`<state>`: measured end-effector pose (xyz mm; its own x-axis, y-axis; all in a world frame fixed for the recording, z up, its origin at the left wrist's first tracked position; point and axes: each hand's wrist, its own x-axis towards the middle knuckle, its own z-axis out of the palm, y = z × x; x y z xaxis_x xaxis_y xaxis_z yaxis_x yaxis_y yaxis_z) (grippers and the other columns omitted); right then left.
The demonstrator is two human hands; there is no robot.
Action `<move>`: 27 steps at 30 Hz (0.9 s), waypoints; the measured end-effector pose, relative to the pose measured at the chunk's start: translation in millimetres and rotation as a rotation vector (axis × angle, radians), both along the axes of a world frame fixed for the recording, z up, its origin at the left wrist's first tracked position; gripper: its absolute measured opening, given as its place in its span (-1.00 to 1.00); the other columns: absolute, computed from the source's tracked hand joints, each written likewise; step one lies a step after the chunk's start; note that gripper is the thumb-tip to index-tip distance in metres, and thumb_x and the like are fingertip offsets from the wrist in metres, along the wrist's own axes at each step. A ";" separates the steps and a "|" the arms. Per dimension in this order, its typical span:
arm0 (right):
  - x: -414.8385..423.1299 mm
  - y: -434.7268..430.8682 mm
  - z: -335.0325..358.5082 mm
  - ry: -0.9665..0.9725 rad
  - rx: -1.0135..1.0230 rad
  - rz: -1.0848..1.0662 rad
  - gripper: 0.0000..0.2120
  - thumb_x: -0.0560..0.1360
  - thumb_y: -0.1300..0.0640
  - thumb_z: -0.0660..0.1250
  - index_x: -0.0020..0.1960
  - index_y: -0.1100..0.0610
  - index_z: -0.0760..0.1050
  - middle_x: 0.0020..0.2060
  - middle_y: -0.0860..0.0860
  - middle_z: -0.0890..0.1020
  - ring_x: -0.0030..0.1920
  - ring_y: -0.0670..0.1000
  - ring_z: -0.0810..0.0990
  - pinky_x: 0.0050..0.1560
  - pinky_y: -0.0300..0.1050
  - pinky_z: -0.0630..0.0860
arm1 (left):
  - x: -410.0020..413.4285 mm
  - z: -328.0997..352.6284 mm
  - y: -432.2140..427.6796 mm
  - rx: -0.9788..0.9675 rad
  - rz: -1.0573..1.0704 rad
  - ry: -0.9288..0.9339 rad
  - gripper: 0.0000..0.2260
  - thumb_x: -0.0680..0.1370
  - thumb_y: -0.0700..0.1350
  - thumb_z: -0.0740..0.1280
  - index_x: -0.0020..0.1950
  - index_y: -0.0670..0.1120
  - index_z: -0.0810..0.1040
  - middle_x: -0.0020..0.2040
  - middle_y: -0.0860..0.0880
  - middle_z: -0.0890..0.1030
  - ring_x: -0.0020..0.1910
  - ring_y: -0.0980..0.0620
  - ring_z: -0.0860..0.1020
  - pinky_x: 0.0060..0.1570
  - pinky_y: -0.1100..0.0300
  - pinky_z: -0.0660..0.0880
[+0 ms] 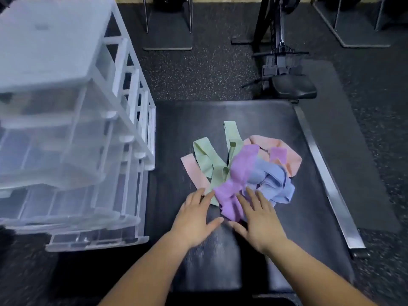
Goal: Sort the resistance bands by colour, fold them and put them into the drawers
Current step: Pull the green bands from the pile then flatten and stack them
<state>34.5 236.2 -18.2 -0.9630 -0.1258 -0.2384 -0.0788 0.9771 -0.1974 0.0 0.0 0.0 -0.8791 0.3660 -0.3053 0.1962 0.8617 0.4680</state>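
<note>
- I am watching both hands from the head camera. The left hand point(194, 215) is lying flat, fingers straight and spread, with its fingertips at the near edge of the heap. The right hand point(258, 217) is the same, with its fingers reaching onto the purple band point(238, 173).
- Neither hand is pinching or holding anything. The motion blur is keeping me from telling whether the fingertips are pressing on the cloth or hovering just above it.
- The resistance bands are lying in one tangled heap on the black padded bench point(220, 120). The green band point(209, 160) and a pink strip point(192, 168) are trailing left, the blue band point(273, 182) is bunched at the right, and the peach band point(284, 151) is sitting behind.
- The clear drawer unit point(77, 129) is standing on the floor just beside the bench on the left. It is too blurred for me to read its contents.
- I am judging this as the start of the sorting step, since nothing is looking separated or folded.
- The next move is calling for pinching one colour, probably the purple on top, and drawing it free. The loops are overlapping, so the other hand should be holding down the rest of the heap.
</note>
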 end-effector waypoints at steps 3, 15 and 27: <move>6.7 -1.0 -34.0 0.080 0.014 -0.001 -0.18 0.58 -0.49 0.10 0.68 -0.03 0.21 0.66 0.10 0.22 0.64 0.30 0.16 0.58 0.26 0.23 | -1.4 -40.1 1.2 0.004 0.020 0.131 -0.27 0.61 0.37 0.20 0.70 0.09 0.13 0.67 0.01 0.13 0.63 -0.04 0.12 0.60 -0.03 0.22; 28.9 -4.8 -82.6 0.482 0.011 0.002 -0.33 0.64 -0.35 0.13 0.62 0.00 0.34 0.65 0.04 0.27 0.67 0.21 0.12 0.60 0.20 0.18 | 14.8 -111.1 8.0 0.093 0.195 0.767 -0.85 0.57 0.03 0.46 0.08 0.03 0.73 0.13 0.08 0.61 0.15 -0.09 0.52 0.07 -0.03 0.46; 86.7 -11.7 -85.1 0.585 -0.043 -0.025 -0.37 0.61 -0.26 0.24 0.55 0.08 0.43 0.59 0.09 0.38 0.62 0.24 0.26 0.52 0.24 0.33 | 85.5 -88.2 -10.4 0.077 0.259 0.730 -0.90 0.62 0.05 0.40 0.06 0.11 0.69 0.00 0.18 0.63 0.07 -0.01 0.54 0.00 0.06 0.45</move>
